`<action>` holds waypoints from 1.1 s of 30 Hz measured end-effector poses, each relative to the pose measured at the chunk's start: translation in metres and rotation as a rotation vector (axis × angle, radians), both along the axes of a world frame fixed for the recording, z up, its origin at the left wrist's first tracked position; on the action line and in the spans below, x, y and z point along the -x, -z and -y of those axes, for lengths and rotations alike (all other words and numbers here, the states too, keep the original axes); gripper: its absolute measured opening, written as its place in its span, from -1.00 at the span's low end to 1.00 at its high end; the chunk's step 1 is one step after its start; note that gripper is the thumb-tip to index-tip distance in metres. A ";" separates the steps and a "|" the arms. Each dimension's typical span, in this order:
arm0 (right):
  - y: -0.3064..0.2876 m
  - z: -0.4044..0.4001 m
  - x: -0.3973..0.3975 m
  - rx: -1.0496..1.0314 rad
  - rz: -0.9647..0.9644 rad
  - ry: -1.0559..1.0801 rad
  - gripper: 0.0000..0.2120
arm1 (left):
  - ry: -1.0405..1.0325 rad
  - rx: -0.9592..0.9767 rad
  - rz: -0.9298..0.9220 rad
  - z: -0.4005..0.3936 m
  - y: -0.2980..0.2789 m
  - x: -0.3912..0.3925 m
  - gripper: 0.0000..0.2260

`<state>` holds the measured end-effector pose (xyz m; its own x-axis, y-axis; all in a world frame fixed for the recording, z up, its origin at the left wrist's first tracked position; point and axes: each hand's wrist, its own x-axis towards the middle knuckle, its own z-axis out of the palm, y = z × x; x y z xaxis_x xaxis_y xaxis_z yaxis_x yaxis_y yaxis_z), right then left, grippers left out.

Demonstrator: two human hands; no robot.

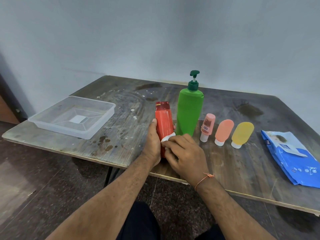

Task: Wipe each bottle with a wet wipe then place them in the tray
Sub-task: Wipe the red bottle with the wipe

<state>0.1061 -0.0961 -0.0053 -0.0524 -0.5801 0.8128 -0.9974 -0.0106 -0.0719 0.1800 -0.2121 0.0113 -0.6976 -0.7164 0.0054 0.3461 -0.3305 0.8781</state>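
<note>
A: Your right hand (186,155) presses the wipe (167,138) to the red bottle (164,122), frame centre; left hand (152,144) grips its side.

B: Rigid, likely slick when wet; hold mid-body.

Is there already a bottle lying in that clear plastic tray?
No, the clear tray holds no bottle; the red bottle is in the left hand.

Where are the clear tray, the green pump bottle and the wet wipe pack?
clear tray (105,108): head view, its right rim.
green pump bottle (188,111): head view, mid body.
wet wipe pack (290,156): head view, blue front face.
</note>
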 end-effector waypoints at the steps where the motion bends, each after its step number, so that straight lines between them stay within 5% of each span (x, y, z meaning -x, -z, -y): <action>1: -0.001 0.000 0.000 0.015 0.002 0.006 -0.87 | -0.003 0.000 0.008 0.000 0.000 0.000 -0.37; 33: -0.001 0.003 -0.003 0.018 0.146 0.115 -0.88 | -0.039 0.014 0.052 0.000 -0.001 0.001 -0.40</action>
<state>0.1095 -0.0989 -0.0039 -0.2357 -0.5487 0.8021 -0.9711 0.1005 -0.2166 0.1794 -0.2118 0.0127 -0.6691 -0.7429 -0.0198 0.3121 -0.3051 0.8997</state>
